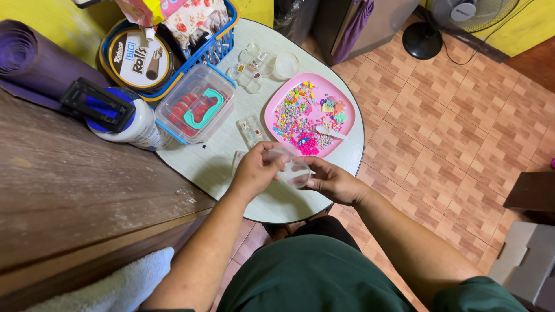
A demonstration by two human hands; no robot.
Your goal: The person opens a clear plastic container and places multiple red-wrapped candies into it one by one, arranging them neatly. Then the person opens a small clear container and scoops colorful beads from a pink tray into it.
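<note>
My left hand (254,171) and my right hand (332,182) meet over the near edge of a small round pale table (214,162). Together they grip a small clear plastic container (293,171); the left fingers curl over its top, the right hand cups it from the side. Just beyond the hands lies a pink plate (277,107) heaped with colourful beads and a white spoon (330,132). A small clear compartment box (252,130) lies left of the plate.
A clear lidded box (195,104) with red pieces, a white glue bottle (132,124), a blue basket (217,49) with a round tin (141,59), more clear bead cases (252,66). Wooden bench (63,185) at left, fan base (422,39) on the tiled floor.
</note>
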